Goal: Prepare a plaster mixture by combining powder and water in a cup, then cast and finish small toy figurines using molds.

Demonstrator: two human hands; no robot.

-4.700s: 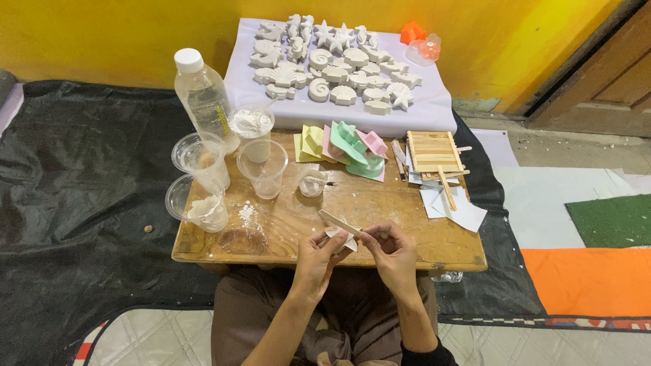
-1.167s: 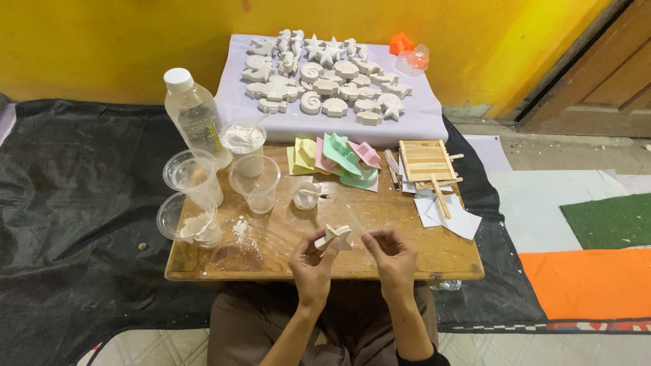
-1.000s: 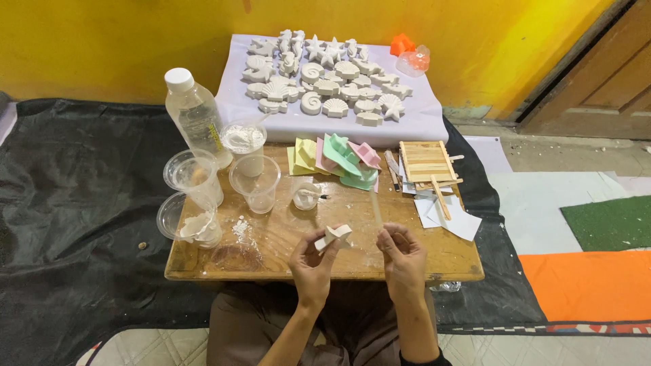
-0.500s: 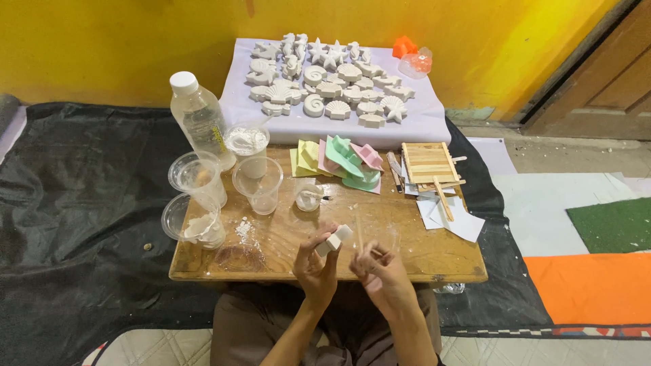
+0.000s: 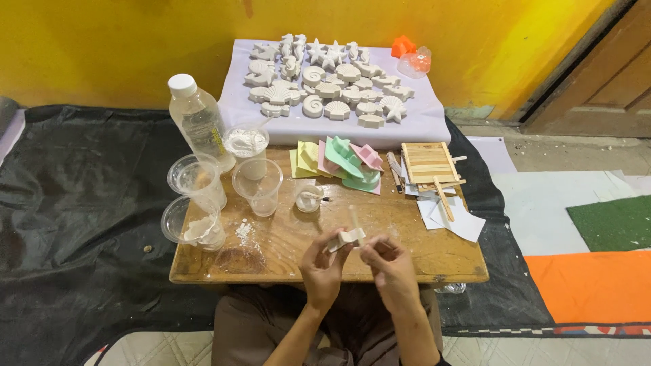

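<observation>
My left hand (image 5: 321,266) grips a small white plaster piece (image 5: 346,238) over the near edge of the wooden table (image 5: 434,252). Close beside it, my right hand (image 5: 390,266) holds a thin wooden stick (image 5: 354,222) whose lower end touches the white piece. Both hands hover just above the tabletop. A small clear cup (image 5: 308,198) with a stick in it stands a little beyond the hands.
Several clear plastic cups (image 5: 258,184) and a water bottle (image 5: 199,120) stand at the left. Pastel silicone moulds (image 5: 342,161), a slatted stick frame (image 5: 428,163) and paper scraps (image 5: 451,217) lie at the right. Several white shell-shaped casts (image 5: 325,78) rest on a pale sheet behind.
My right hand moved in against the left and the stick now stands upright on the white piece. The cups and moulds stayed put.
</observation>
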